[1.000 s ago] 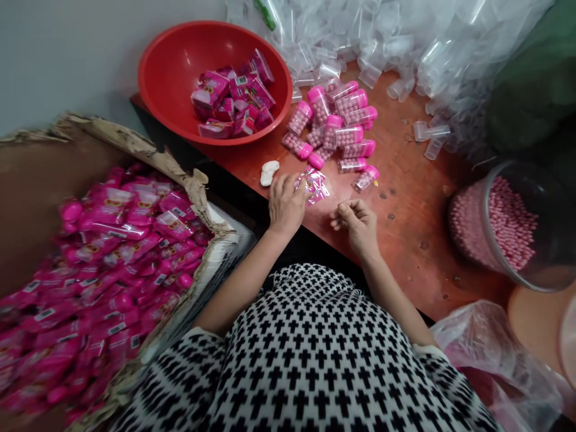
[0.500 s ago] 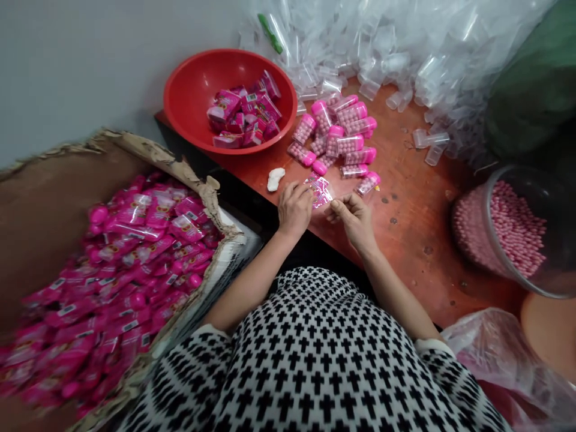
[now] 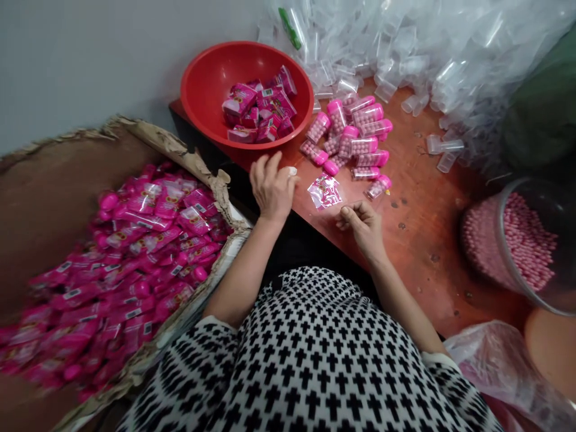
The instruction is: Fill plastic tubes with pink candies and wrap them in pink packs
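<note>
My left hand point(image 3: 271, 189) hovers at the near edge of the red-brown table point(image 3: 418, 204), fingers apart, its fingertips over a small white lump point(image 3: 293, 171). To its right a small stack of clear pink-printed wrappers point(image 3: 324, 192) lies flat on the table, untouched. My right hand point(image 3: 364, 225) rests just right of the wrappers with fingers curled into a pinch; what it pinches, if anything, is too small to see. Beyond the wrappers lies a heap of clear tubes filled with pink candy balls and capped in pink point(image 3: 355, 139).
A red bowl point(image 3: 202, 75) with wrapped pink packs stands at the table's far left. A torn cardboard box point(image 3: 180, 150) of pink packs sits to my left. Empty clear tubes point(image 3: 443, 147) spill from a bag behind. A jar of pink balls point(image 3: 517, 240) lies at right.
My left hand let go of the wrappers and moved left toward the white lump. My right hand stayed pinched near the wrappers. The camera view shifted slightly.
</note>
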`<state>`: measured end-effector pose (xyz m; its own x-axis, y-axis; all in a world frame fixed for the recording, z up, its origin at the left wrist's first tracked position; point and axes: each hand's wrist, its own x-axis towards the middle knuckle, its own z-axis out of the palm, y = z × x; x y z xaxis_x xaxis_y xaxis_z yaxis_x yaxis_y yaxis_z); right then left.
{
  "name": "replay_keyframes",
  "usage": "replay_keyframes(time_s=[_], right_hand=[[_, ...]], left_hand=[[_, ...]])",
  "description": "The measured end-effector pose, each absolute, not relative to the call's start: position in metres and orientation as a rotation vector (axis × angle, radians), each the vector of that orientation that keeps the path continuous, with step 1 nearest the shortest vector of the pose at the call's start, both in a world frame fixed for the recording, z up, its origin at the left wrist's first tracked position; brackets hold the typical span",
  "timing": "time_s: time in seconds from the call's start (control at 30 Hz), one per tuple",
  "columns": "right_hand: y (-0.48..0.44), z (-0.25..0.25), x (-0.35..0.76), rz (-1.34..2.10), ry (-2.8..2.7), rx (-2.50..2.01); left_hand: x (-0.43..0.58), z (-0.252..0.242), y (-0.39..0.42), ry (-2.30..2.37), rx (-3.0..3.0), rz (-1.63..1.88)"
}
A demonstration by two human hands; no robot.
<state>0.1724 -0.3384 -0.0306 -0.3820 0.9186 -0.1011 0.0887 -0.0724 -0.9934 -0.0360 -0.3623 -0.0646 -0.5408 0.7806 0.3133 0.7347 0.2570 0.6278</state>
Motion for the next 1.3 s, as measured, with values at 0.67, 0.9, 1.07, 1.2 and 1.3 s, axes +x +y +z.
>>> replay_keyframes(time_s=[0.67, 0.9, 1.07, 1.2, 1.3], right_hand=[[-0.318, -0.036, 0.143, 1.406, -1.224, -1.126], [-0.295, -0.019, 0.154, 1.606, -1.401, -1.1], [-0.292, -0.02, 0.164, 1.795, -1.604, -1.058], [-0.295, -0.024, 0.169, 1.81, -1.734, -1.073], [-0.298, -0.023, 0.17, 1.852, -1.788, -1.054]], left_hand=[[0.026, -0.065, -0.374, 1.724, 1.658, 1.521], [0.019, -0.046, -0.379, 1.206, 0.645, 1.393], [0.019, -0.042, -0.38, 1.135, 0.512, 1.2], [0.019, -0.046, -0.383, 1.189, 0.531, 1.132], [0.019, -0.044, -0.384, 1.192, 0.537, 1.137]])
